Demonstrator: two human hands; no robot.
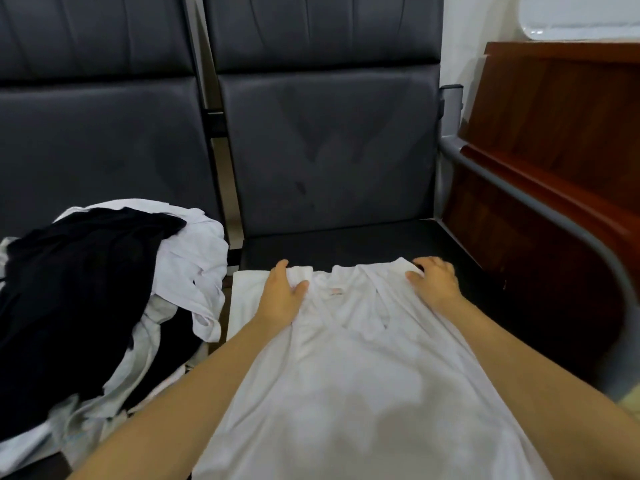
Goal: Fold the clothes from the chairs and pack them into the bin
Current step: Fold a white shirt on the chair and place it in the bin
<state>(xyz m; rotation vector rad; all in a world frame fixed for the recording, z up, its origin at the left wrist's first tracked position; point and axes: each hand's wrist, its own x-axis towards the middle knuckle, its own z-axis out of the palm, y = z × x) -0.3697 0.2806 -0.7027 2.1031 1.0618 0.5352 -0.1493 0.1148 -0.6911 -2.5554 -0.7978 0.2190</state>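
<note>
A white sleeveless top [360, 368] lies spread on the seat of the right-hand dark chair [332, 154], its neckline pointing at the backrest. My left hand [282, 296] grips the left shoulder strap, with fabric bunched between thumb and fingers. On the right shoulder strap my right hand [433, 282] rests with its fingers spread over the cloth. Both forearms run along the sides of the top. Under its left edge a folded white piece [246, 299] shows. No bin is in view.
A heap of black and white clothes [90, 299] covers the seat of the left chair [100, 140]. A grey metal armrest [540, 209] curves along the right chair's side, and beyond it stands a brown wooden cabinet [561, 126].
</note>
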